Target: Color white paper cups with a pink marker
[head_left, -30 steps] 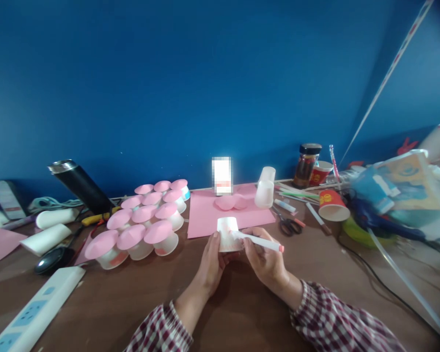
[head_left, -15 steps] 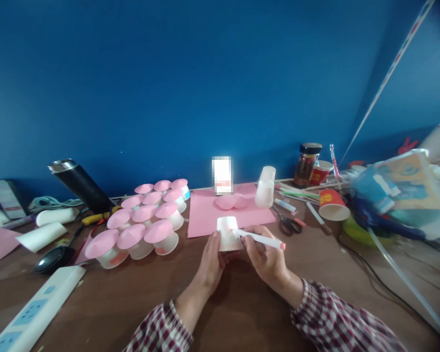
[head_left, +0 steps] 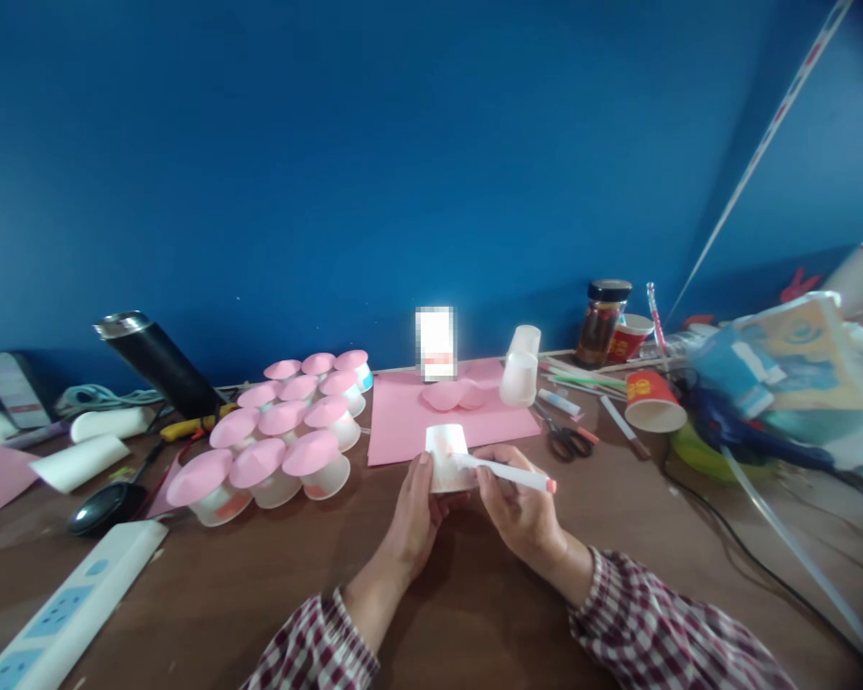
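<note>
My left hand [head_left: 411, 508] is closed around the left side of a white paper cup [head_left: 446, 470], which is upside down above the brown table. A faint pinkish mark shows on the cup's side. My right hand [head_left: 522, 513] grips a white marker [head_left: 510, 471] with a pink end, its tip at the cup's wall. Behind the cup, pink paper sheets [head_left: 395, 422] lie flat with pink paper circles [head_left: 450, 395] on top. To the left stand several upturned paper cups [head_left: 323, 477], each capped with a shallow pink paper cone [head_left: 311, 452].
Scissors [head_left: 570, 441], a red paper cup [head_left: 653, 402] and stacked white cups [head_left: 520, 379] sit to the right, near a lidded jar [head_left: 602, 326]. A power strip [head_left: 72, 604], a computer mouse [head_left: 106, 508] and a black flask [head_left: 162, 364] occupy the left. A blue wall [head_left: 431, 172] rises behind.
The marker has shifted slightly left and its tip sits a little lower on the cup. My left hand and the cup have barely moved.
</note>
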A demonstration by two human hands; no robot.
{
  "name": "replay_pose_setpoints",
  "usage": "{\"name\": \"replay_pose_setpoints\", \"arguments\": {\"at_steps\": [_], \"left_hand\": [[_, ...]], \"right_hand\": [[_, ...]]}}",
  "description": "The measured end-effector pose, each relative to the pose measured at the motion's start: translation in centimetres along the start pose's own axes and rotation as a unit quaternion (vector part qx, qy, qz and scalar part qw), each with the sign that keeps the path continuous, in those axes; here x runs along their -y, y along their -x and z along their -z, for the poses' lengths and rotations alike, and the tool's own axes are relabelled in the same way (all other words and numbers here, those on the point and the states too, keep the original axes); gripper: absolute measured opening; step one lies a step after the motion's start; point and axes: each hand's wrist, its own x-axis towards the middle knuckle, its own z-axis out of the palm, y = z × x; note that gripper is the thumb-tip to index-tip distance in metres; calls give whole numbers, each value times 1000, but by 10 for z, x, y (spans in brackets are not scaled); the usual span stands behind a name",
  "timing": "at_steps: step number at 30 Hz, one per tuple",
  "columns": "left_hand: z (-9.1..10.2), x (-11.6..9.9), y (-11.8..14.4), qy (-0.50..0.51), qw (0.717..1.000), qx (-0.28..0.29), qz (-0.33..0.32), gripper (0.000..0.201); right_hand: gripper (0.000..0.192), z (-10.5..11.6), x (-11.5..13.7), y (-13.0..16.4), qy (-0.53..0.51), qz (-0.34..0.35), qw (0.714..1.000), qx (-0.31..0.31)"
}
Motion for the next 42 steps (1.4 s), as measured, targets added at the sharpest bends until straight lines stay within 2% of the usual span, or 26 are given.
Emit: {"name": "replay_pose_setpoints", "arguments": {"at_steps": [6, 18, 28, 42], "left_hand": [[-1, -3, -1, 25, 1000, -2, 14, 45], [-3, -5, 0, 39, 999, -1, 21, 47], [-2, -5, 0, 41, 999, -2, 30, 49], [-2, -4, 0, 26, 999, 2, 18, 48]], "right_hand": [[8, -2, -7, 1, -102, -49, 993, -42], [10, -8, -12, 7, -111, -75, 990, -30], [9, -4, -8, 2, -85, -51, 994, -41], [11, -5, -12, 5, -83, -63, 994, -16]]}}
